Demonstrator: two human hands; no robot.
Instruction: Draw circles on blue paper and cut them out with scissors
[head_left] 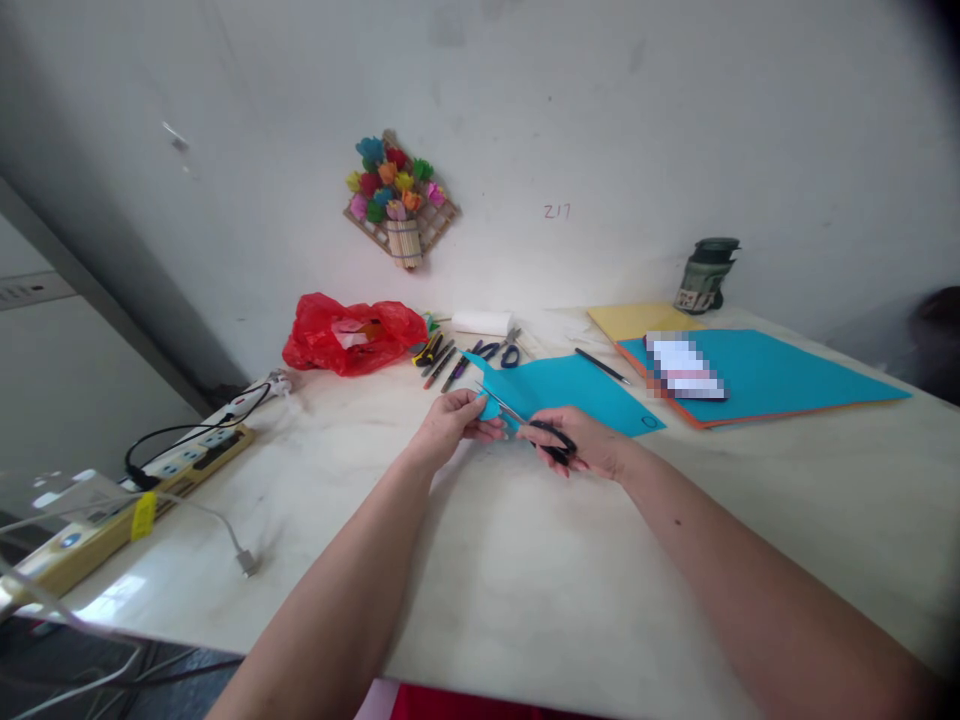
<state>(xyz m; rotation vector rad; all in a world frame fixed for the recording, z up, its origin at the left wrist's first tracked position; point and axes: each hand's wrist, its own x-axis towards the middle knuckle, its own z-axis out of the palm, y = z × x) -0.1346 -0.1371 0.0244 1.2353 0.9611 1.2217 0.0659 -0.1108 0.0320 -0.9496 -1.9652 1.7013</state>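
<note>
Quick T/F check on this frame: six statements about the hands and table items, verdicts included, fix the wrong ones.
1. The right hand holds black-handled scissors. True.
2. The left hand pinches a small blue piece. True.
3. The phone lies on the stacked sheets. True.
4. The phone is left of the scissors. False: the phone is to their right.
5. The left hand touches the stacked sheets. False: the left hand is well apart from them.
6. The scissors lie unheld. False: the right hand grips their handles.

1. Reads "217" or "Z17", handwritten in red on the wall
2. Resembles an "O", drawn on the blue paper sheet
3. Too small to read on the label of the green bottle
</note>
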